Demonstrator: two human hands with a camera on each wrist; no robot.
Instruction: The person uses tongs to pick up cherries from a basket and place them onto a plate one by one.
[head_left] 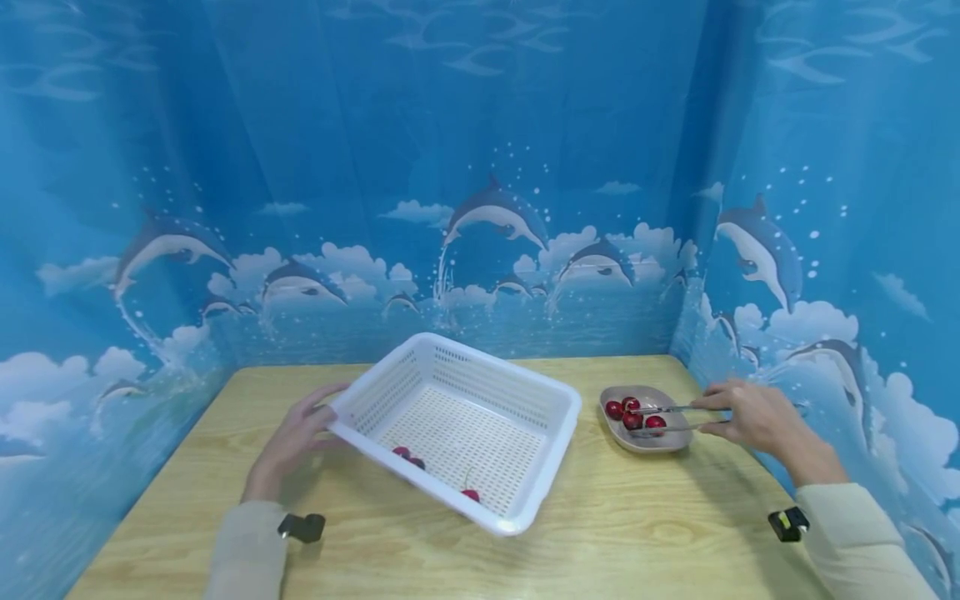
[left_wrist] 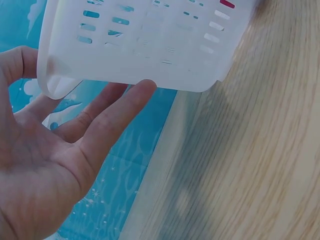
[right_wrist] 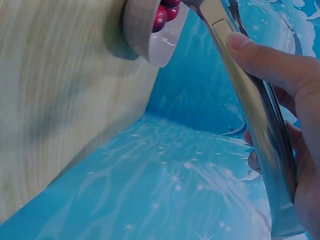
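A white slotted plastic basket [head_left: 480, 437] sits tilted, its left corner raised in the left hand [head_left: 296, 433]. That hand grips the rim, with long fingers reaching beneath the basket wall in the left wrist view. Along the basket's near side lie a pair of dark cherries [head_left: 401, 452] and one red cherry [head_left: 470, 495] with a stem. At the right, a small beige bowl [head_left: 652, 448] contains several red cherries [head_left: 632, 421]. My right hand [head_left: 761, 421] holds metal tongs [right_wrist: 255, 115], thumb along one arm. The tongs' tips are spread among the cherries in the bowl.
Everything stands on a light wooden table [head_left: 637, 533]. A blue curtain [head_left: 465, 125] printed with dolphins and clouds encloses its back and both sides. The bowl is near the table's right edge. Black wrist cameras [head_left: 302, 527] show at both sleeves.
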